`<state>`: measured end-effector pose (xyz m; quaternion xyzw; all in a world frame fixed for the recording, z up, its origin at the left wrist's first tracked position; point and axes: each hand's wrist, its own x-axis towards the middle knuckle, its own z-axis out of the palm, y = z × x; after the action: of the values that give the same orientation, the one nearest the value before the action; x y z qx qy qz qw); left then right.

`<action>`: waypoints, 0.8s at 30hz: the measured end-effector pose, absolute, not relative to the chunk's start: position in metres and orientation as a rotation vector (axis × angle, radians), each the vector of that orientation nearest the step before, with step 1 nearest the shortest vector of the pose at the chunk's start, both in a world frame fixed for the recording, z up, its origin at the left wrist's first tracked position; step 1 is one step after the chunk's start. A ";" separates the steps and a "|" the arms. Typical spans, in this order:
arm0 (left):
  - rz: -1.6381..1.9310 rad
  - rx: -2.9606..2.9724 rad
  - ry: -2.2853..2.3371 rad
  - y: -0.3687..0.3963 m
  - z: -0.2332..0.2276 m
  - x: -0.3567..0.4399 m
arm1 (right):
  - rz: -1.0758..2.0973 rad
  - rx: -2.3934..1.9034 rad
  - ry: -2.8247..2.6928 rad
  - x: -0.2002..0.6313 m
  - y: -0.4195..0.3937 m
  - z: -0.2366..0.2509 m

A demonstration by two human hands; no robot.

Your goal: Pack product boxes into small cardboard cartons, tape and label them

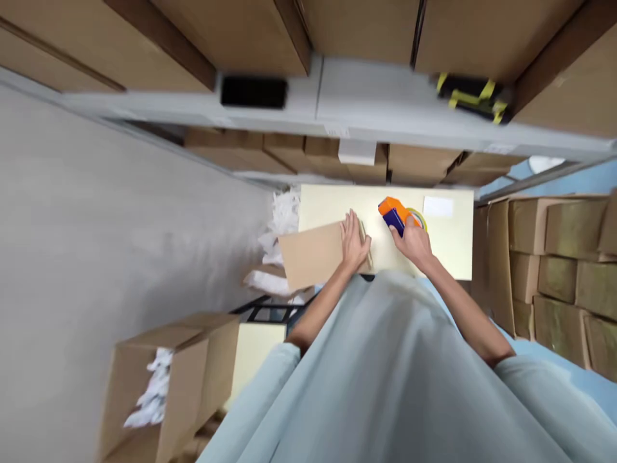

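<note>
Left hand (pixel 354 245), open, lies on the carton's (pixel 312 253) right end; right hand (pixel 414 242), farther off, grips the tape gun (pixel 394 211) right of the carton, whose long axis runs left-right.

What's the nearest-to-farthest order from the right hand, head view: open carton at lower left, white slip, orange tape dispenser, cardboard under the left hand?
From the right hand:
1. Orange tape dispenser: held in it.
2. White slip: on the table, beyond it to the right.
3. Cardboard: to the left, under the left hand.
4. Open carton: lower left.
</note>
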<state>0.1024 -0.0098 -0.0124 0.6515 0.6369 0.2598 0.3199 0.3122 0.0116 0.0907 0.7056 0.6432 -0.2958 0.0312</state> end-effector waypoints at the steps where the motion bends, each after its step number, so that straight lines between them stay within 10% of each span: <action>1: 0.734 1.750 1.642 -0.002 -0.002 0.102 | -0.881 2.219 1.991 0.309 0.021 0.104; 12: 1.078 2.204 1.342 0.161 0.141 0.124 | -0.262 2.079 2.660 0.276 0.202 0.218; 24: 0.912 1.726 1.687 0.033 0.067 -0.004 | -0.166 2.205 2.696 0.269 0.218 0.182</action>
<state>-0.0039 0.0334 0.0672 0.6429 0.6283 0.3395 0.2769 0.2694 0.2184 0.1821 0.6229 0.7617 -0.0468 -0.1719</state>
